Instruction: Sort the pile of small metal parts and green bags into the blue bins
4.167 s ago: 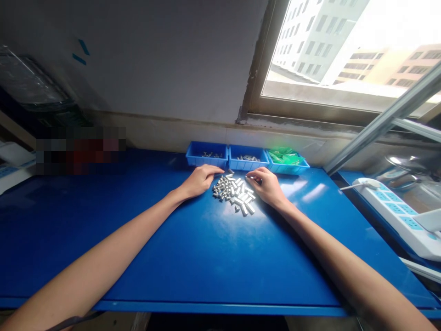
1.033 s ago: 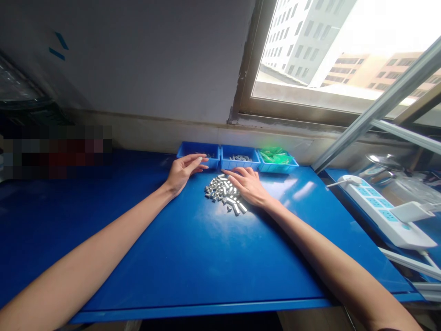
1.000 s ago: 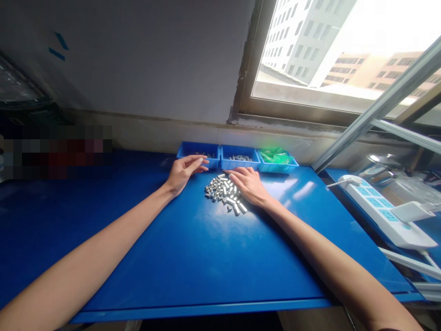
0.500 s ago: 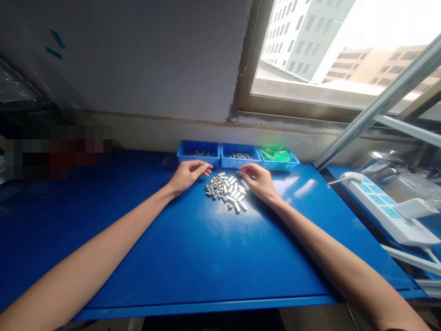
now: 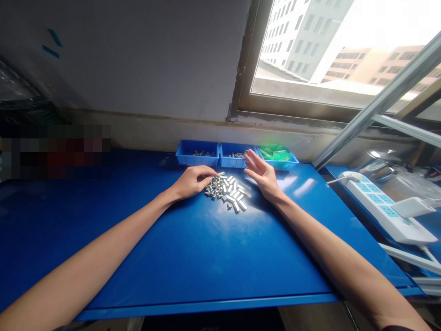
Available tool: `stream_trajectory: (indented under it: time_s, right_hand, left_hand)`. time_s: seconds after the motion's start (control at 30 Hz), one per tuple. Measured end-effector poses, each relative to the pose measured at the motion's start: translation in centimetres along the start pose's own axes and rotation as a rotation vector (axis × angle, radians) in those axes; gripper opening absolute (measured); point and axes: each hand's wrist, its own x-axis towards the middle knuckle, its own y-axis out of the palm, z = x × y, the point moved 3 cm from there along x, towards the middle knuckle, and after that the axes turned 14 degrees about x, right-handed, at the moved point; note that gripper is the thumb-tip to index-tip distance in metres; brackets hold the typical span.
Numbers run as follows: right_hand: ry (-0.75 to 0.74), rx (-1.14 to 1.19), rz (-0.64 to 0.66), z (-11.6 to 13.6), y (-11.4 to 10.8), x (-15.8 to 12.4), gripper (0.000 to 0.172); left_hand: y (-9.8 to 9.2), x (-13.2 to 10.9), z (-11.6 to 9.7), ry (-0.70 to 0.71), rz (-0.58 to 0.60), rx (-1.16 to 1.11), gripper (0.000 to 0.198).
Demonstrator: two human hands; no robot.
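A pile of small silver metal cylinders (image 5: 228,189) lies on the blue table (image 5: 206,257). My left hand (image 5: 191,181) rests at the pile's left edge, fingers curled, fingertips among the pieces; what they pinch is hidden. My right hand (image 5: 262,174) hovers to the right of the pile, fingers stretched and spread, fingertips at the rim of the middle blue bin (image 5: 231,162). Behind the pile sit that bin and a left blue bin (image 5: 197,161), each with a few metal pieces inside.
A third bin (image 5: 288,164) at the right of the row holds green bags. A white power strip (image 5: 383,209) lies at the right, past the table edge. A slanted aluminium rail (image 5: 374,120) crosses below the window. A wall rises behind the bins.
My right hand has lifted from the pile toward the middle bin and opened its fingers. My left hand has moved right, onto the pile's left edge, and curled its fingers.
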Motion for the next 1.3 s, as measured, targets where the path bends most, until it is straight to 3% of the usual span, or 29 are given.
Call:
stream_trajectory:
  time_s: [0.2, 0.4, 0.5, 0.8, 1.0, 1.17, 1.3]
  right_hand:
    - [-0.021, -0.044, 0.04, 0.2, 0.1, -0.1, 0.078]
    - [-0.056, -0.174, 0.01, 0.6, 0.6, -0.4, 0.037]
    - [-0.048, -0.207, 0.044, 0.5, 1.0, -0.5, 0.028]
    - [0.069, -0.234, 0.095, 0.4, 1.1, -0.5, 0.026]
    - [0.081, -0.221, 0.085, 0.3, 0.9, -0.3, 0.024]
    - [0.076, -0.227, 0.092, 0.3, 0.9, -0.3, 0.025]
    - [0.078, -0.239, 0.104, 0.3, 1.0, -0.4, 0.024]
  left_hand:
    - [0.0, 0.0, -0.2, -0.005, 0.005, 0.017, 0.026]
    - [-0.1, 0.1, 0.2, -0.082, -0.033, 0.065, 0.024]
    - [-0.1, 0.1, 0.5, -0.124, -0.057, 0.07, 0.025]
    - [-0.1, 0.2, 0.7, -0.168, -0.059, 0.016, 0.022]
    - [-0.1, 0.2, 0.7, -0.138, -0.057, -0.028, 0.018]
    - [0.0, 0.2, 0.4, -0.065, -0.027, -0.016, 0.027]
    - [0.1, 0.1, 0.3, -0.026, -0.025, 0.041, 0.019]
